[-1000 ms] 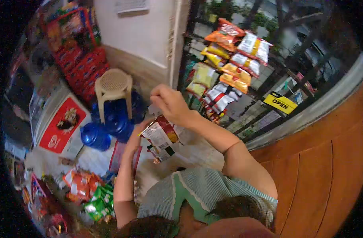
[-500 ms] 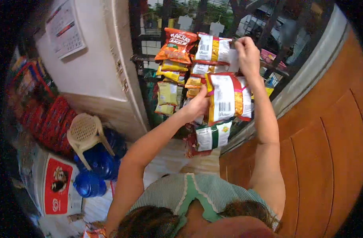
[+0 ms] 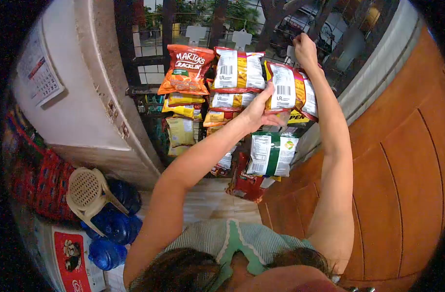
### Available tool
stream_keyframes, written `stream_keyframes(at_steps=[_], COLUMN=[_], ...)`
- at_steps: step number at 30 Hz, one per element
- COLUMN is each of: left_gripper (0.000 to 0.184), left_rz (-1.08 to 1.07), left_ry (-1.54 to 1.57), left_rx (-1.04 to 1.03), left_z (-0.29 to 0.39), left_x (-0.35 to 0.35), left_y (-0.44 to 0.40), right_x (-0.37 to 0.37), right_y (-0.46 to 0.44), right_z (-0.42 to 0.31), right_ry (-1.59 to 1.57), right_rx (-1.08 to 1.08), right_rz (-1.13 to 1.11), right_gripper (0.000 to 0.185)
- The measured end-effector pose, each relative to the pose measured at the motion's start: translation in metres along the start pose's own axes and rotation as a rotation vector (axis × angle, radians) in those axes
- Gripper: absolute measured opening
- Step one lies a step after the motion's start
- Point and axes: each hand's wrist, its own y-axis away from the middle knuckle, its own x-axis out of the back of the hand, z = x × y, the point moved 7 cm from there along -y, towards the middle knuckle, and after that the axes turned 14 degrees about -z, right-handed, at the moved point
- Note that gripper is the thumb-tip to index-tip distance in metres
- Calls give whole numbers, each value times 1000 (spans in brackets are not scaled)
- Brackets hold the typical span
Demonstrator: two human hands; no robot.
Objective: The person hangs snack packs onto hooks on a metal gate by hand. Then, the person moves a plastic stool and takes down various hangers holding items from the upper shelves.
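Observation:
My left hand (image 3: 262, 111) grips a hanging bunch of snack packs (image 3: 284, 87), its thumb against the edge of the front pack and its fingers below. These packs show white backs with barcodes and red and yellow edges. Above them, my right hand (image 3: 306, 50) is raised to the dark gate, fingers pinched at a pale plastic hanger tab (image 3: 291, 52); the exact grip is partly hidden. Left of the bunch hang another white-backed snack pack (image 3: 239, 69) and an orange Marty's Cracklin' pack (image 3: 187, 69). Below my left hand hangs a green-and-white pack (image 3: 272, 154).
A metal gate (image 3: 166, 29) stands in front, with plants behind it. A brown wooden door (image 3: 378, 185) is at right. On the left are a wall calendar (image 3: 40, 73), a beige plastic stool (image 3: 84, 190), blue water jugs (image 3: 108, 253) and a red-and-white box (image 3: 74, 258).
Both hands and the snack bunch have moved up and nearer the gate, the bunch now beside the other hanging rows. The view has shifted to the right.

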Motion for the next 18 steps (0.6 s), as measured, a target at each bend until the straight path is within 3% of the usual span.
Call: stream_keyframes(at_steps=[1,2,9,15,16,17,18], left_gripper=[63,63,58,60,58,58,60], left_rz=[17,35,105,136,135,132,140], left_ry=[-1,-1,64,56,101,101,97], left_rx=[-33,-67,-276,-231,-232,-278,-230], left_z=[2,4,14,-4,-12,-6,-12], left_x=[3,6,17,22,27,11,16], left_y=[-2,-3,-10,-6,-11,-3,-3], right_x=[-3,-2,-11,-11,-14,-32,-38], right_y=[-5,-9,-34,-20,-20,-31,-35], right_z=[1,-5,-13,-25,-26,-6,3], right_ry=[13,27,3,-57,-6,-13,58], right_rx=[-20,108,162,104,114,283,232], right_rz=[-20,38,103,120,108,160,91], right_gripper=[20,18,21,12,14,24,30])
